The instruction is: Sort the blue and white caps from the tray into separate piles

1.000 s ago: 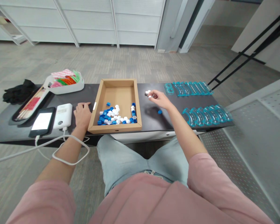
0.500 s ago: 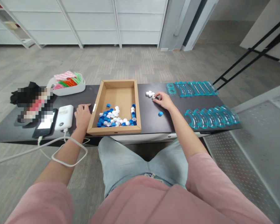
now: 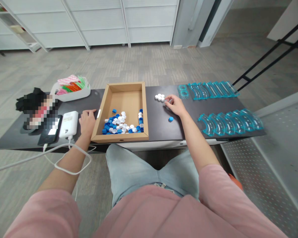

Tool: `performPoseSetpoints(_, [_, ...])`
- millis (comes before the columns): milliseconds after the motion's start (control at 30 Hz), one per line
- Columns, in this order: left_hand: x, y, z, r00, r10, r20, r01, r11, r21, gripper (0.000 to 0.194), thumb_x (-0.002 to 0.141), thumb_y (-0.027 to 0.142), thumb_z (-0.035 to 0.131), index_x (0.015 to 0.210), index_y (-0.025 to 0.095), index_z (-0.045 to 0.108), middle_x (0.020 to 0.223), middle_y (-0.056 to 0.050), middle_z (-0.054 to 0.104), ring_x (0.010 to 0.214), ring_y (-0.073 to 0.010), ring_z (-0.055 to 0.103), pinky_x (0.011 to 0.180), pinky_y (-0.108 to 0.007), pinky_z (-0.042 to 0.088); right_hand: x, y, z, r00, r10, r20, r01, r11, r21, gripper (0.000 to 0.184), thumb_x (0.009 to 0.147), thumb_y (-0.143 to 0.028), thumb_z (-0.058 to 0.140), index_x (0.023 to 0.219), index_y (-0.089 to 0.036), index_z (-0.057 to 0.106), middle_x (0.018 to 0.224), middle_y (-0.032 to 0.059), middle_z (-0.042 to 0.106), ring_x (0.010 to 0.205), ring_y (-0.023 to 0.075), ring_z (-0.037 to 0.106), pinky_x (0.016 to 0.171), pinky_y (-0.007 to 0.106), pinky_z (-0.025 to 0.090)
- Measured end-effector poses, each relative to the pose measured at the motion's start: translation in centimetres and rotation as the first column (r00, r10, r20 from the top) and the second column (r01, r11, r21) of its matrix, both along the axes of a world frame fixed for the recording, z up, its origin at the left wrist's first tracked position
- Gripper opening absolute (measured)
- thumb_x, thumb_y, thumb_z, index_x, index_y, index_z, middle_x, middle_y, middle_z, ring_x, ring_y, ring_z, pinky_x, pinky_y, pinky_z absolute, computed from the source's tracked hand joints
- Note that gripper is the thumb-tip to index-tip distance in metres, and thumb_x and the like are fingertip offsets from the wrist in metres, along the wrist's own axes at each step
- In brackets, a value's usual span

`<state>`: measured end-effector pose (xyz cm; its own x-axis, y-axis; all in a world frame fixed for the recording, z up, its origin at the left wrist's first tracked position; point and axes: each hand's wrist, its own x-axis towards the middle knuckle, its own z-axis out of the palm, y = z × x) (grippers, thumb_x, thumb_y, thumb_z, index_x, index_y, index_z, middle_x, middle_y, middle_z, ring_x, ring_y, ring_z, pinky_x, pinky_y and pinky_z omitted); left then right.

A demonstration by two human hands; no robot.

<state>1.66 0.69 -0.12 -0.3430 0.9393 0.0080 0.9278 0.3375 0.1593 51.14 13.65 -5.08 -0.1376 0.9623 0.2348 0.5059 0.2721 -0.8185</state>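
Note:
A small cluster of white hexagonal pieces (image 3: 160,97) lies on the dark table, its pieces side by side. Just right of that cluster, my right hand (image 3: 175,105) hovers low with thumb and forefinger apart and nothing visible between them. One blue hexagonal piece (image 3: 171,119) sits alone nearer to me, below that hand. My left hand (image 3: 87,123) rests on the tabletop against the left side of a shallow cardboard box (image 3: 146,114), fingers loosely spread. Inside the box, mixed blue and white hexagonal pieces (image 3: 118,124) are heaped toward the near side.
Clear teal plastic parts (image 3: 230,123) stand in two rows at the right. To the left are a white power bank (image 3: 69,124), a phone (image 3: 49,130) with white cables over my left forearm, a white basket (image 3: 73,96) of colourful items, and a black cloth item (image 3: 31,100).
My right hand has let go of a white piece, which now sits in the cluster, and has drawn slightly right. My left hand stays by the box. The camera view has shifted slightly.

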Motion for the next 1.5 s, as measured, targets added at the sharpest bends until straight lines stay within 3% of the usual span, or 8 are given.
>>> performPoseSetpoints(267, [-0.2,0.1,-0.6,1.000,-0.011,0.006,0.011,0.999,0.036,0.059,0.121,0.032,0.046,0.174,0.014,0.063,0.169,-0.033,0.058,0.157,-0.0472,0.057,0.130,-0.061,0.047,-1.3,-1.1,2.3,0.995,-0.099,-0.027,0.100,0.993,0.067,0.023,0.101,-0.044,0.077,0.115,-0.026,0.076,0.103,0.0065,0.081,0.083,0.0248,0.066,0.086,0.041,0.058])
performPoseSetpoints(400, [-0.1,0.1,-0.9,1.000,0.004,-0.001,-0.004,0.998,0.065,0.060,0.119,0.029,0.041,0.172,0.016,0.066,0.170,-0.033,0.059,0.156,-0.0481,0.060,0.130,-0.060,0.048,-5.9,-3.4,5.9,0.975,0.195,0.104,-0.210,0.963,0.168,0.021,0.108,-0.042,0.075,0.119,-0.025,0.081,0.110,0.0089,0.084,0.090,0.0272,0.071,0.091,0.042,0.058])
performPoseSetpoints(500, [0.1,0.1,-0.9,1.000,0.002,-0.008,-0.001,0.998,0.068,0.062,0.118,0.028,0.040,0.172,0.013,0.066,0.170,-0.034,0.059,0.156,-0.0483,0.060,0.130,-0.060,0.048,-11.0,-5.7,8.9,0.770,0.538,0.344,-0.595,0.800,0.080,0.017,0.107,-0.031,0.077,0.121,-0.024,0.085,0.117,0.0079,0.086,0.099,0.0260,0.076,0.099,0.040,0.054])
performPoseSetpoints(567, [0.2,0.0,-0.9,1.000,0.002,-0.009,-0.001,0.998,0.063,0.062,0.118,0.029,0.042,0.172,0.012,0.065,0.170,-0.034,0.059,0.157,-0.0485,0.060,0.131,-0.059,0.048,-14.2,-7.1,10.3,0.604,0.634,0.482,-0.697,0.714,-0.066,0.019,0.105,-0.028,0.082,0.123,-0.024,0.086,0.124,0.0081,0.088,0.108,0.0267,0.080,0.102,0.038,0.052])
performPoseSetpoints(700, [0.3,0.0,-0.8,1.000,-0.003,-0.011,0.003,0.998,0.066,0.063,0.117,0.032,0.045,0.173,0.012,0.065,0.170,-0.034,0.060,0.157,-0.0494,0.061,0.131,-0.060,0.048,-18.5,-8.8,11.3,0.394,0.656,0.644,-0.656,0.692,-0.303,0.020,0.100,-0.020,0.090,0.119,-0.024,0.087,0.134,0.0097,0.090,0.122,0.0303,0.082,0.094,0.036,0.051])
performPoseSetpoints(800, [0.3,0.1,-0.9,1.000,-0.018,-0.006,0.019,0.998,0.066,0.065,0.116,0.034,0.044,0.173,0.008,0.064,0.170,-0.035,0.059,0.157,-0.0513,0.059,0.131,-0.062,0.047,-19.8,-9.3,11.0,0.349,0.649,0.677,-0.628,0.698,-0.345,0.016,0.102,-0.012,0.084,0.114,-0.022,0.086,0.136,0.0129,0.089,0.121,0.0311,0.082,0.088,0.037,0.051])
performPoseSetpoints(1300, [0.1,-0.3,-0.5,0.998,-0.043,0.052,0.039,0.996,0.078,0.063,0.119,0.034,0.046,0.173,0.008,0.062,0.172,-0.035,0.057,0.155,-0.0481,0.055,0.127,-0.057,0.043,-17.6,-7.3,9.7,0.610,0.683,0.401,-0.705,0.699,-0.117,0.013,0.104,-0.010,0.086,0.111,-0.019,0.081,0.111,0.0067,0.083,0.100,0.0229,0.075,0.090,0.033,0.052])
performPoseSetpoints(1500, [0.1,-0.3,-0.7,1.000,-0.031,-0.002,0.031,0.996,0.079,0.060,0.119,0.032,0.047,0.172,0.009,0.064,0.166,-0.033,0.059,0.152,-0.0470,0.059,0.123,-0.054,0.048,-10.5,-3.6,9.6,0.862,0.390,0.323,-0.444,0.889,0.113,0.011,0.109,-0.024,0.081,0.118,-0.021,0.086,0.123,0.0096,0.082,0.097,0.0234,0.077,0.097,0.038,0.060])
